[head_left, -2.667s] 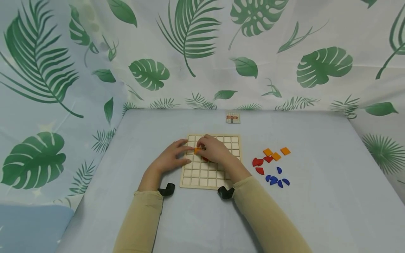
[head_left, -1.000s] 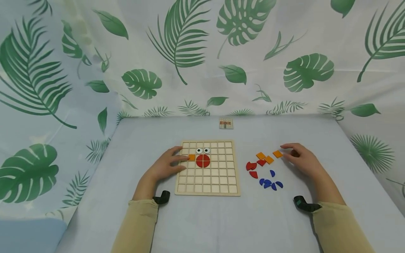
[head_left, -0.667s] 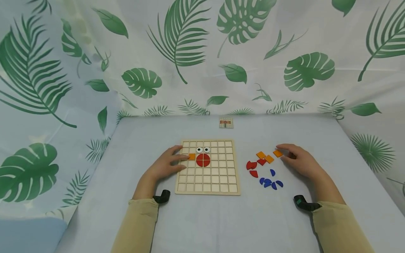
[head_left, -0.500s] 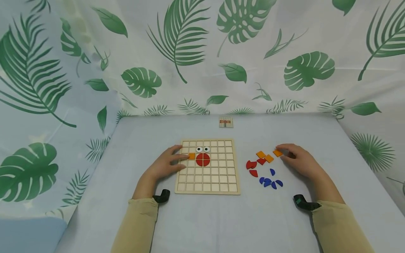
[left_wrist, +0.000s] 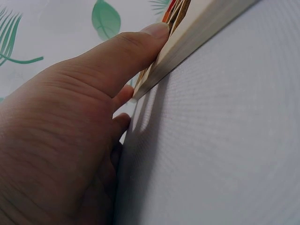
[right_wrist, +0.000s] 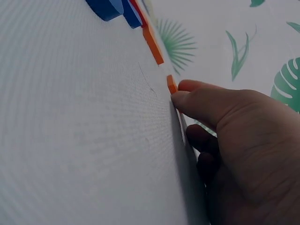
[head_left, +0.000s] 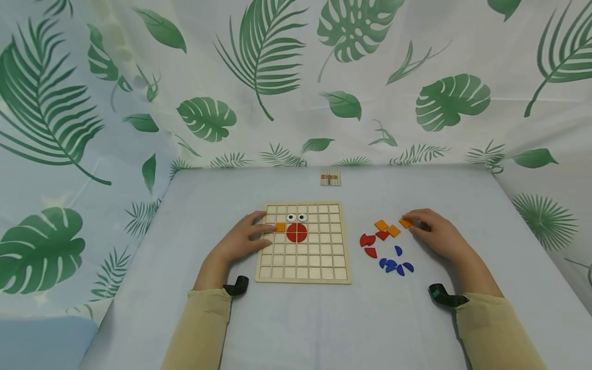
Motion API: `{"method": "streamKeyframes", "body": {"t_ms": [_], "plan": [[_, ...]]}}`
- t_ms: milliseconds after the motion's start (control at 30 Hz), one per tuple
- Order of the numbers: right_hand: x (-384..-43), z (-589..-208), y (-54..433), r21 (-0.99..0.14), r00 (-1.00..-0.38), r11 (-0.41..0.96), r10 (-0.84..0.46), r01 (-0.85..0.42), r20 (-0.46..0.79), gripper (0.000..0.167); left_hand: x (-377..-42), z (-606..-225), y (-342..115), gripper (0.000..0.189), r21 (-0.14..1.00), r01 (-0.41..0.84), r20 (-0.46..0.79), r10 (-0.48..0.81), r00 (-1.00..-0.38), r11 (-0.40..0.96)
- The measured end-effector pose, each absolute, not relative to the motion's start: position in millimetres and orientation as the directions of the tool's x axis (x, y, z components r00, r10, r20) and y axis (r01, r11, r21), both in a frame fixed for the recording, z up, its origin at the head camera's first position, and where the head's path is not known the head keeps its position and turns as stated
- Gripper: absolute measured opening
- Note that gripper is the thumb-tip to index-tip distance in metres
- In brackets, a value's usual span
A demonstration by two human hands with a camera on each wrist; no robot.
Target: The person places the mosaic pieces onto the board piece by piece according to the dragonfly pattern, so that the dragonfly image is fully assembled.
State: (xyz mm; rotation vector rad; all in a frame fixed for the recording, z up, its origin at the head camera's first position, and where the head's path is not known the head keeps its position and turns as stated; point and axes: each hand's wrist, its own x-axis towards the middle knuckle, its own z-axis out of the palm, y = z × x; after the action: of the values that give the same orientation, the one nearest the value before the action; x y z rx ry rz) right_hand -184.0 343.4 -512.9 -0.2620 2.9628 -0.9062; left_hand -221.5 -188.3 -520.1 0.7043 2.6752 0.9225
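Observation:
In the head view, my left hand (head_left: 240,237) rests at the left edge of the wooden grid board (head_left: 302,277), fingers spread and fairly straight, one fingertip at an orange square tile (head_left: 280,227) lying in a cell. Beside that tile, red quarter pieces form a red circle (head_left: 297,233) under two white eye pieces (head_left: 297,218). To the right of the board, my right hand (head_left: 437,231) pinches another orange square tile (head_left: 405,223) between thumb and index finger. The right wrist view shows this orange tile (right_wrist: 172,84) at the fingertips, its other fingers loosely curled.
Left of my right hand lie two more orange tiles (head_left: 393,231), several red quarter pieces (head_left: 370,252) and several blue half-round pieces (head_left: 407,267). A small pattern card (head_left: 330,178) lies behind the board. Leaf-printed cloth (head_left: 277,133) hangs behind and beside the table.
My right hand has left the board for the loose tiles on the right, and its thumb and index finger have closed on an orange tile. The left hand stays at the board's left edge.

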Motion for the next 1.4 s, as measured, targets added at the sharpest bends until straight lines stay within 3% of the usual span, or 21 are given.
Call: {"method": "streamKeyframes", "body": {"t_ms": [367, 567, 1100, 1400], "plan": [[-181, -507, 336, -0.572, -0.984, 0.8, -0.151, -0.18, 0.099, 0.02, -224, -523, -189, 0.045, 0.627, 0.367, -0.054, 0.509, -0.859, 0.687], [-181, -502, 321, -0.635, -0.953, 0.742, -0.302, -0.214, -0.032, 0.015, -223, -523, -190, 0.045, 0.636, 0.367, -0.051, 0.512, -0.858, 0.679], [-185, -506, 294, -0.481, -0.931, 0.82, -0.364, -0.31, -0.02, 0.019, -224, -521, -189, 0.045, 0.631, 0.38, -0.041, 0.518, -0.854, 0.677], [-183, -505, 294, -0.481, -0.927, 0.819, -0.375, -0.314, -0.033, 0.022, -223, -522, -189, 0.045, 0.637, 0.367, -0.047, 0.51, -0.859, 0.677]]}}
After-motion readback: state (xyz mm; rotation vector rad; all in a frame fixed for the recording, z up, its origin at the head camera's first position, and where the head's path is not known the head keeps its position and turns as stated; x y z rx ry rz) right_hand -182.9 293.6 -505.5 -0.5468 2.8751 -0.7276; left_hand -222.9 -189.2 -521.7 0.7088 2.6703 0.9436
